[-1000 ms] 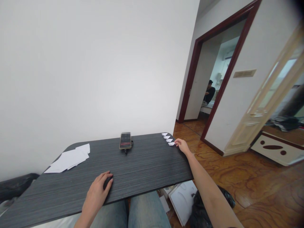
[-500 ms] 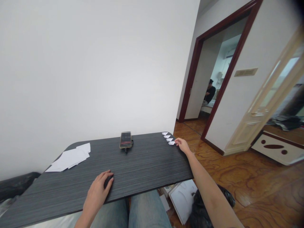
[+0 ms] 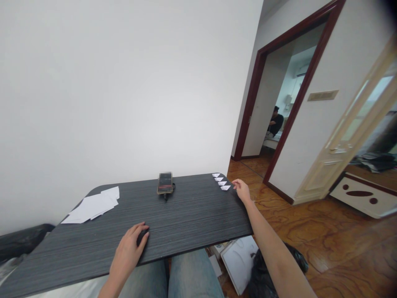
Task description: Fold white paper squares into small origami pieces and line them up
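Several small folded white papers [image 3: 225, 188], shaped like paper boats, stand in a row along the far right corner of the dark wood-grain table [image 3: 182, 215]. Just right of the nearest one is my right hand [image 3: 242, 190], slightly apart from it. Its fingers are loosely bent and apart, with nothing seen in them. My left hand [image 3: 128, 247] rests at the table's near edge, thumb spread from the fingers and holding nothing. To the left lies a loose pile of white paper sheets [image 3: 94, 205].
A phone-like device [image 3: 165, 183] stands propped near the wall, a cable at its base. Below the table's right side are a white box [image 3: 238, 260] and a black plastic bag [image 3: 263, 275]. A person [image 3: 275, 122] sits beyond the doorway.
My right hand has drawn slightly right, away from the nearest folded paper, leaving a small gap. My left hand stays in place. The view has shifted a little.
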Available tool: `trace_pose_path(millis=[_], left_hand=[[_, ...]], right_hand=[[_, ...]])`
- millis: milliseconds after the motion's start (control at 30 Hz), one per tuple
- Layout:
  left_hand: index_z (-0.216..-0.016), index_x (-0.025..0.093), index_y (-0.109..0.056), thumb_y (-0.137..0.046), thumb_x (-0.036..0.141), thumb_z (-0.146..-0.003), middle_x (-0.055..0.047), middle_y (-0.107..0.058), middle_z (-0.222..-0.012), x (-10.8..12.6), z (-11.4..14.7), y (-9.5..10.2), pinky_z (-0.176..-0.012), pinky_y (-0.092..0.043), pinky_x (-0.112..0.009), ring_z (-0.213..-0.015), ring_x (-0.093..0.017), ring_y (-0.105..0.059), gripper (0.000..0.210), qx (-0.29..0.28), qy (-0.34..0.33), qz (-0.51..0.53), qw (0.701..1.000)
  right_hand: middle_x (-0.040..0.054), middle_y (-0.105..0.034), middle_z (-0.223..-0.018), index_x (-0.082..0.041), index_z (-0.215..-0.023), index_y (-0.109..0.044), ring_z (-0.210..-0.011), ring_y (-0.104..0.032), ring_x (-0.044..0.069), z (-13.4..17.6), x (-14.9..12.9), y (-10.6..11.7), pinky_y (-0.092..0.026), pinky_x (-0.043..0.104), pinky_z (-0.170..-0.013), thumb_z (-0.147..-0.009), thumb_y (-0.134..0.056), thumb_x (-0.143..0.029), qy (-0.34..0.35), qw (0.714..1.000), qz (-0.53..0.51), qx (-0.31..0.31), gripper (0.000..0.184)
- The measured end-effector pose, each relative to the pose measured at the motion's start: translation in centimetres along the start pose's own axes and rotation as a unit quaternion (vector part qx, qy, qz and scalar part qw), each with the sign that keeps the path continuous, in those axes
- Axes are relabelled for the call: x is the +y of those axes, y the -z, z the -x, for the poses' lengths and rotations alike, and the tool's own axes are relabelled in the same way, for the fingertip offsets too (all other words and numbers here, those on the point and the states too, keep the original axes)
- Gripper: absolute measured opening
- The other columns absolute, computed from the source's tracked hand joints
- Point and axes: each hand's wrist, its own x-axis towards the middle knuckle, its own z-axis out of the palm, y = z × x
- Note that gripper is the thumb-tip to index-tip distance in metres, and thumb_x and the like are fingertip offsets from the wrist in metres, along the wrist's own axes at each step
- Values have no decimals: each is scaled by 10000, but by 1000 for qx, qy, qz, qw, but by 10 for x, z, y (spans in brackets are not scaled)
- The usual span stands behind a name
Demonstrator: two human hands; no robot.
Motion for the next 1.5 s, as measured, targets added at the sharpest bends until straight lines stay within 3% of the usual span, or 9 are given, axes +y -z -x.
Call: trace_pose_path(millis=[133,267,433,633,767,1067,1233,1367,1500], left_hand=[[-937,217,-601,-427,360,-799,-52,-599,-1084,1,0,-1,-878,-436,-380,-1011,-229,-542,264,0,6,5,1000],[-943,216,-593,-424,341,-806,-56,-592,-1086,3,2,0,-889,-423,-388,-1024,-226,-530,250,-2,5,10,1000],[-935,216,-590,-416,303,-813,-56,-587,-1092,7,5,4,-895,-417,-394,-1023,-218,-530,230,2,5,17,1000],[-959,212,-578,-414,281,-817,-65,-586,-1086,10,9,8,-900,-410,-397,-1026,-219,-528,228,6,1,25,1000],[-1012,203,-567,-419,293,-817,-78,-566,-1143,9,12,7,-938,-378,-403,-1074,-227,-502,260,4,2,16,1000],[-1233,231,-442,-431,400,-817,-93,-388,-1350,6,18,4,-1020,-189,-514,-1261,-282,-286,450,-54,16,21,998],[-1111,239,-543,-443,375,-822,-64,-535,-1219,-27,14,21,-996,-316,-361,-1143,-191,-462,335,-81,-36,138,986],[-1099,167,-536,-487,276,-792,-97,-493,-1241,-81,1,44,-983,-333,-331,-1152,-202,-444,330,65,95,62,991],[-1184,88,-428,-421,211,-807,-175,-442,-1262,-132,-16,67,-1004,-267,-434,-1195,-262,-379,397,128,168,16,977]], right_hand=[[64,-621,-785,-148,-898,-563,-598,-567,159,8,-24,6,-442,291,-620,-800,-358,-299,-7,997,-36,73,273],[79,-621,-797,-139,-924,-539,-581,-572,151,32,-61,-6,-439,241,-494,-815,-362,-363,-5,994,-91,63,306],[77,-640,-821,-161,-913,-554,-642,-615,172,90,-126,-33,-468,241,-492,-787,-467,-363,-18,972,-191,-133,253],[61,-562,-1156,-242,-1123,-525,-1084,-497,225,166,-187,-74,-379,393,-924,-777,-490,-311,75,962,-68,-252,354],[72,-444,-1303,-228,-1241,-441,-1230,-341,255,189,-192,-97,-239,438,-1012,-783,-496,-319,81,960,71,-260,471],[71,-398,-1338,-207,-1214,-485,-1246,-319,237,192,-183,-98,-235,425,-1013,-819,-411,-413,129,931,158,-303,451],[72,-424,-1319,-207,-1190,-506,-1234,-342,236,195,-180,-100,-257,430,-1002,-817,-400,-435,134,931,165,-297,449],[72,-435,-1311,-211,-1175,-516,-1228,-350,239,195,-179,-100,-259,438,-1001,-815,-400,-441,142,933,160,-291,443],[74,-444,-1303,-210,-1167,-525,-1224,-356,246,195,-178,-101,-267,442,-997,-816,-395,-443,144,933,159,-290,440]])
